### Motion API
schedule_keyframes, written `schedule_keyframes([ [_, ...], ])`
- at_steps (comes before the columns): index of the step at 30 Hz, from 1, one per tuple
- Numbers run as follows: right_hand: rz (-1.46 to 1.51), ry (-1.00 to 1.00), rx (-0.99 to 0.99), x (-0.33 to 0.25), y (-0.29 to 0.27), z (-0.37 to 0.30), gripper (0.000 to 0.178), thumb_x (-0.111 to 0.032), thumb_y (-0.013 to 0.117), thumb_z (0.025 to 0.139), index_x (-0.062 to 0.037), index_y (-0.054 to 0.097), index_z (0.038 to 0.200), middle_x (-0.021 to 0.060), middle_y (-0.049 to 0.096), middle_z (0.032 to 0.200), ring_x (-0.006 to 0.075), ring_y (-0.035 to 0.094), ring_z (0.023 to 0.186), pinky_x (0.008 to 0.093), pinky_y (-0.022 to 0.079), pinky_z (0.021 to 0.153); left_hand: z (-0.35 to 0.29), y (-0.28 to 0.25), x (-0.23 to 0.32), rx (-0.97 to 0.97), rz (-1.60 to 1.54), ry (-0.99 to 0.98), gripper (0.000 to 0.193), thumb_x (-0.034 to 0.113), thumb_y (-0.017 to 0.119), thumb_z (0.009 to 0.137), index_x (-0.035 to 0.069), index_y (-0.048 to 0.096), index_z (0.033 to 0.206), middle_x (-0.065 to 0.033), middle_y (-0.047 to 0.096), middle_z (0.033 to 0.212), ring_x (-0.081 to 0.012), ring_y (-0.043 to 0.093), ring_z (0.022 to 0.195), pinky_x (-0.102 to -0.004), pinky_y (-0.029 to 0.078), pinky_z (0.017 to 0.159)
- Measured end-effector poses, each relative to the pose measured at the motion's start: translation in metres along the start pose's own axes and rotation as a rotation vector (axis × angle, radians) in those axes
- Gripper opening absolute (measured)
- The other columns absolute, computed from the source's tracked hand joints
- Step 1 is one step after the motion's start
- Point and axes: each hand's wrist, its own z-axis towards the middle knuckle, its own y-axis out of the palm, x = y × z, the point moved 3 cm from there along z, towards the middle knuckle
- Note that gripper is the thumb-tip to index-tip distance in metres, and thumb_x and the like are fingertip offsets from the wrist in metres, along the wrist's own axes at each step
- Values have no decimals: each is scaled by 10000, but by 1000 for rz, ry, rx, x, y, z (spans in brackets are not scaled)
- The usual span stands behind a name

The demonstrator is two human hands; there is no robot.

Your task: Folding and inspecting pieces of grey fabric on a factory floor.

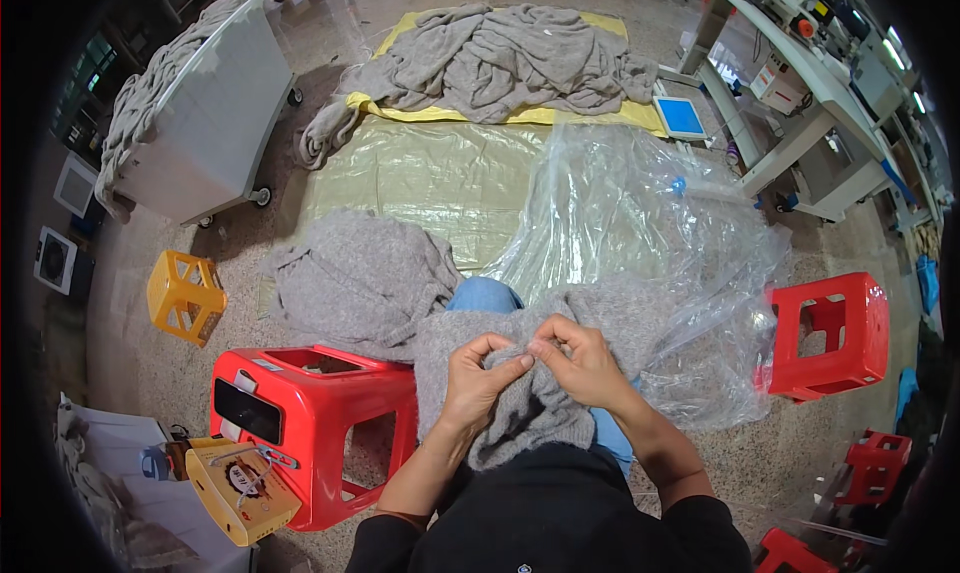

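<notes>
Closely paired, left hand [474, 377] and right hand [582, 363] — both mostly closed, thumbs against forefingers, pinching grey knit fabric [541, 425]

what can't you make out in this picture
- Head view: the exact spot pinched between left hand and right hand; too small and covered by both.
- Head view: most of the jeans, hidden under the grey knit fabric.
- Head view: the white cart's inside, hidden by its wall and the draped fabric.
- Head view: the bottom-right red stool, cut by the lower edge.
</notes>
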Motion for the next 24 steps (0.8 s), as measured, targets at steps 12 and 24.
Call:
schedule_keyframes([
  [12,-262,-466,-52,-18,11,-10,64,-67,612,835,-13,583,855,122,564,698,310,577,598,361,448,541,-5,-4,-3,336,316,467,134,-86,556,728,4,608,813,-46,617,824,-88,545,774,-203,430,707],
  [24,-198,-62,-50,20,-54,-25,185,-95,675,765,-6,632,920,112,635,879,278,630,823,357,484,726,-11,-51,32,483,149,449,137,-84,600,754,-17,647,863,-59,647,837,-120,587,777,-239,471,736],
])
